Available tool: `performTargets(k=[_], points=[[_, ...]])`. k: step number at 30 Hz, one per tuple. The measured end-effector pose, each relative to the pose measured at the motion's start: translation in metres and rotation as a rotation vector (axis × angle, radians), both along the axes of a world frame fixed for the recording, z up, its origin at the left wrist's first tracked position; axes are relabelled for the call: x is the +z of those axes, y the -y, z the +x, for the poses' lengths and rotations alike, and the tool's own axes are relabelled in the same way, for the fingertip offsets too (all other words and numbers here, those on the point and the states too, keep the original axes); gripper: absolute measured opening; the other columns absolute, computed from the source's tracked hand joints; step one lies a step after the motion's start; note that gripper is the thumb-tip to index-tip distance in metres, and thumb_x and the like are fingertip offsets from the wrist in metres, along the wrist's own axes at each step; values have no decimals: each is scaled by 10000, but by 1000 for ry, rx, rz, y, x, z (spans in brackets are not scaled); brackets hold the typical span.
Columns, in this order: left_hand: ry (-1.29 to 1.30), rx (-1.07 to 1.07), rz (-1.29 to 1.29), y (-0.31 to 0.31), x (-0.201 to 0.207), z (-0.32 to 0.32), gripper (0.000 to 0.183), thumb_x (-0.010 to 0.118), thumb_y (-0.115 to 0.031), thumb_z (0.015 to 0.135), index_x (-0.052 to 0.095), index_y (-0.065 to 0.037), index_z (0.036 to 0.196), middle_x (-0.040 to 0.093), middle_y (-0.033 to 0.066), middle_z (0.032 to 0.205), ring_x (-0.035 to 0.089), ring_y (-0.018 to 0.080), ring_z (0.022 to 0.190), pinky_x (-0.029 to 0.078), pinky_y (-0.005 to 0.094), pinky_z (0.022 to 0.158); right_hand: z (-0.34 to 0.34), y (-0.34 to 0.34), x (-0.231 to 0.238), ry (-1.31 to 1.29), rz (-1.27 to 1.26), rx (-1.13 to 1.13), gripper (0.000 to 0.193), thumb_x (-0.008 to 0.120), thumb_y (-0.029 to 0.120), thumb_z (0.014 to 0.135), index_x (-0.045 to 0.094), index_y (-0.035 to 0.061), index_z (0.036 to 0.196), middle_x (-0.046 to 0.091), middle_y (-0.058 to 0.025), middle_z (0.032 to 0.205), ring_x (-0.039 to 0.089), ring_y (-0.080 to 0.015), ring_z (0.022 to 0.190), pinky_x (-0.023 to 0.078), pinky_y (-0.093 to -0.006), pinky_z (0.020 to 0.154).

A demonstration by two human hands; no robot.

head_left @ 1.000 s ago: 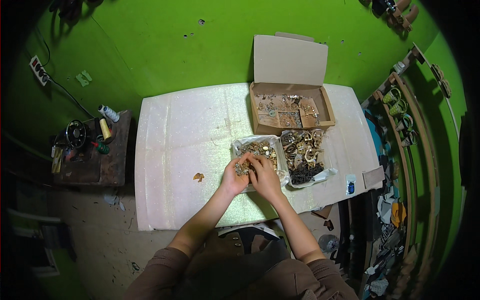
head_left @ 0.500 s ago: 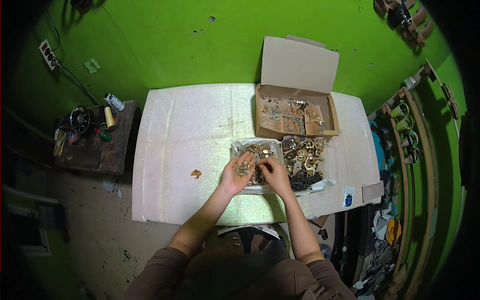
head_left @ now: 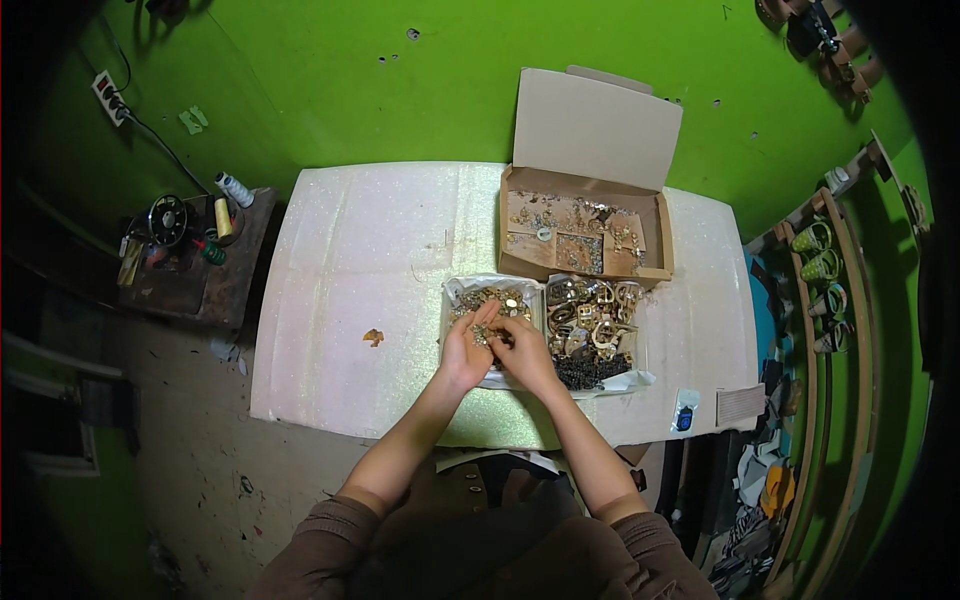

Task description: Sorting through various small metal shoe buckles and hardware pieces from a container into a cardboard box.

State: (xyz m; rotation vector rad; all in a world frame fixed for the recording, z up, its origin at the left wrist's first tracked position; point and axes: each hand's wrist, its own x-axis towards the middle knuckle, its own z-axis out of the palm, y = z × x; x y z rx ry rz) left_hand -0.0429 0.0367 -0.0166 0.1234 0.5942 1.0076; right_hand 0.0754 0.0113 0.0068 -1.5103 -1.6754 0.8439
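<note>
My left hand (head_left: 462,356) is palm up over a paper-lined tray (head_left: 447,318), cupping a small heap of shiny metal pieces (head_left: 482,337). At its palm, the bent fingers of my right hand (head_left: 527,352) are drawn together among those pieces; what lies between the fingertips is hidden. More small gold and silver fittings (head_left: 487,297) fill the tray under both hands. Against its right side stands a second lined tray, holding metal buckles (head_left: 602,312) and, at its near end, a pile of small black pieces (head_left: 592,373).
Behind the trays, an open cardboard box (head_left: 655,272) holds scattered small fittings. A brown scrap (head_left: 373,338) lies on the pale sparkly table cover (head_left: 330,270). At right are a small blue packet (head_left: 685,412) and a rack with sandals (head_left: 822,265); left, a side table (head_left: 190,292) with thread spools (head_left: 234,189).
My right hand has come closer to my left palm, its fingers now at the pieces there. The whole view has shifted slightly; the trays and box stay put on the table.
</note>
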Motion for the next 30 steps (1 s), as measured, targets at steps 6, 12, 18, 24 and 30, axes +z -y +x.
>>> performTargets(k=[6, 12, 18, 24, 30], points=[[41, 95, -84, 5, 5, 1, 430, 282, -232, 925, 364, -27, 1294, 386, 88, 1335, 373, 193, 1202, 284, 332, 1011, 30, -16, -15, -405, -381, -44, 191, 576, 52, 788, 601, -6, 969, 592, -61, 851, 540, -77, 746, 460, -221, 635], [55, 211, -113, 9, 9, 0, 403, 314, -206, 919, 392, -5, 1261, 446, 92, 1278, 414, 190, 1172, 358, 303, 956, 42, -16, -26, -791, -526, -91, 217, 478, 27, 861, 555, -30, 1056, 577, -79, 944, 543, -109, 813, 458, -198, 732], [-151, 212, -18, 7, 9, -2, 395, 303, -207, 922, 442, 38, 1199, 468, 110, 1252, 427, 186, 1171, 373, 284, 949, 40, -13, -14, -1105, -730, -69, 321, 403, 12, 887, 416, -81, 1194, 503, -171, 1131, 539, -204, 1009, 460, -271, 881], [-259, 160, 91, 6, 22, 17, 403, 298, -209, 928, 452, 57, 1190, 479, 135, 1233, 441, 192, 1156, 378, 267, 944, 31, -13, -34, -1517, -1008, -51, 250, 376, 149, 916, 443, -14, 1093, 520, -161, 1066, 526, -236, 1012, 430, -342, 925], [-433, 96, 178, 7, 25, 24, 412, 272, -233, 933, 478, 19, 1185, 490, 126, 1218, 395, 192, 1183, 329, 286, 965, 27, -18, -45, -1652, -1021, -60, 256, 365, 165, 925, 483, -12, 1069, 545, -132, 1061, 535, -238, 1019, 435, -358, 913]])
